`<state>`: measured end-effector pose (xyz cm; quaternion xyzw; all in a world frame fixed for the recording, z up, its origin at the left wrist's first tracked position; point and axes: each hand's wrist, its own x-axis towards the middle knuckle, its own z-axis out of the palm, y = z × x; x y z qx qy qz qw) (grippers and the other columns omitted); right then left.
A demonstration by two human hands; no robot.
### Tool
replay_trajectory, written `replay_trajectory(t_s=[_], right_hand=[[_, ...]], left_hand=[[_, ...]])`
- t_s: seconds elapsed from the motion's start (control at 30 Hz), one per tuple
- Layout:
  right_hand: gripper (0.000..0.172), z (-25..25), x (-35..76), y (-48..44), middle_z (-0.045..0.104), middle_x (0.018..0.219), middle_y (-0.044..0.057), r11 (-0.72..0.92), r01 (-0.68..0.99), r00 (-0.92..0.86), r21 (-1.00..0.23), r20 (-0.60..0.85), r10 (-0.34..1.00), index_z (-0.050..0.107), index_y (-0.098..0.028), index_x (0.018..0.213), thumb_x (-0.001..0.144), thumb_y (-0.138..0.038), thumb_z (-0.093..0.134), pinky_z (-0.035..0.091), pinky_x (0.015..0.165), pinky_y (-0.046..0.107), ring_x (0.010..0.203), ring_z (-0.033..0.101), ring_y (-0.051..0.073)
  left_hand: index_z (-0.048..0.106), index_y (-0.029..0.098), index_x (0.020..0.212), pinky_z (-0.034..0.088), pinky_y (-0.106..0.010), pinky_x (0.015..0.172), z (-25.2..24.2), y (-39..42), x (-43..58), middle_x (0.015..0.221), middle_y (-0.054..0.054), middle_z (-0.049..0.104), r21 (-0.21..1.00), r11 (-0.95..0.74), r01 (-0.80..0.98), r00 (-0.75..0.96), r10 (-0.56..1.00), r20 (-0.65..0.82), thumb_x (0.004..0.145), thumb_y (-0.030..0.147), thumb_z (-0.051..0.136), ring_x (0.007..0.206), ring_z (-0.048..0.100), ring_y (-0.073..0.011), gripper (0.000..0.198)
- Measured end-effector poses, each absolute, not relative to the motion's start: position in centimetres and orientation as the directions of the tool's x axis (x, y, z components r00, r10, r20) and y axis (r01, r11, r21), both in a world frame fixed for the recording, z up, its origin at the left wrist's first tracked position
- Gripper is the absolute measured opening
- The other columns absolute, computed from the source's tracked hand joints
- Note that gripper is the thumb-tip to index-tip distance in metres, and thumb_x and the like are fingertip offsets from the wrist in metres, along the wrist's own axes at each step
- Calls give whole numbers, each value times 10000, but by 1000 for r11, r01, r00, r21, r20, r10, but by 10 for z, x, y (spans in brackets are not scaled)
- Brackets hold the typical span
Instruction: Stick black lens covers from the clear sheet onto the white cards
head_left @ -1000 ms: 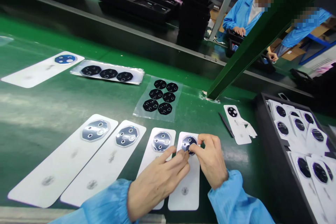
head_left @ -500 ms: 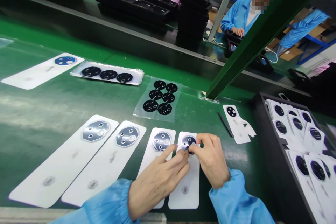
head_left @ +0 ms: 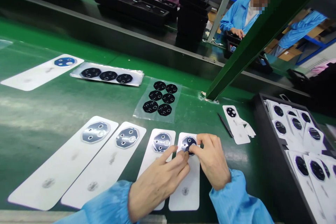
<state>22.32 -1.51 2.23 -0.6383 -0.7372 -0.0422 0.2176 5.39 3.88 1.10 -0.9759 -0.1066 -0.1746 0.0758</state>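
A white phone back panel [head_left: 184, 175] lies on the table in front of me, with an octagonal dark film piece [head_left: 187, 141] at its top end. My right hand [head_left: 212, 159] has thumb and forefinger closed at the film's right edge. From the lower left, the fingertips of my left hand [head_left: 162, 176] rest at the film's lower edge; its fingers are spread. The fingertips hide part of the film. Just left lies another white panel [head_left: 148, 164], partly under my left hand. Two more panels with silvery octagons, a left one [head_left: 65, 162] and a nearer one [head_left: 105, 162], lie further left.
A clear sheet [head_left: 140, 110] of black octagonal stickers and a stack of sticker sheets [head_left: 138, 77] lie beyond. A black tray [head_left: 265, 126] of panels stands right, near black tweezers [head_left: 225, 125] and a small panel [head_left: 240, 134]. A green post [head_left: 231, 66] rises behind. Co-workers sit across.
My two hands stay almost still at the same film piece. Across the bench, the hand of the person in pink has moved left over the black trays.
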Motion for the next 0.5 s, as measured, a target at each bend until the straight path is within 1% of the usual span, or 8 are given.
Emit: replay_trajectory(t_s=[0.07,0.17,0.27,0.4,0.5], right_hand=[[243,22,223,-15,533,863,30,173,961,-77,-218,387,919,608,-217,761,833,-21,483,334,678,303,832,439,171],[236,23,222,-16,530,851,30,190,959,-104,-210,364,925,601,-209,740,827,-19,492,327,664,303,826,438,172],[245,23,223,-16,526,858,27,173,963,-87,-208,366,927,606,-212,746,817,-5,495,325,676,308,829,440,171],[228,23,222,-16,523,854,31,182,964,-103,-192,362,926,597,-204,732,828,-23,497,320,664,307,827,436,173],[231,22,220,-15,524,876,35,159,967,-77,-198,370,926,600,-207,753,830,-17,491,324,677,308,836,436,175]], left_hand=[[561,150,878,286,-402,1004,12,39,54,1064,-72,617,-108,-967,230,914,177,364,847,70,408,1072,450,-180,176],[559,154,864,295,-390,1003,13,39,54,1060,-73,616,-118,-965,232,914,175,367,846,82,421,1070,451,-177,157],[558,158,866,291,-390,1010,12,39,53,1065,-71,613,-118,-966,231,917,176,358,843,87,436,1072,449,-175,144],[564,148,864,300,-404,995,11,39,53,1046,-80,618,-121,-966,226,915,168,367,837,71,424,1053,459,-184,162],[566,145,852,297,-401,990,11,39,54,1024,-78,625,-112,-967,227,909,169,381,834,54,407,1040,462,-181,184]])
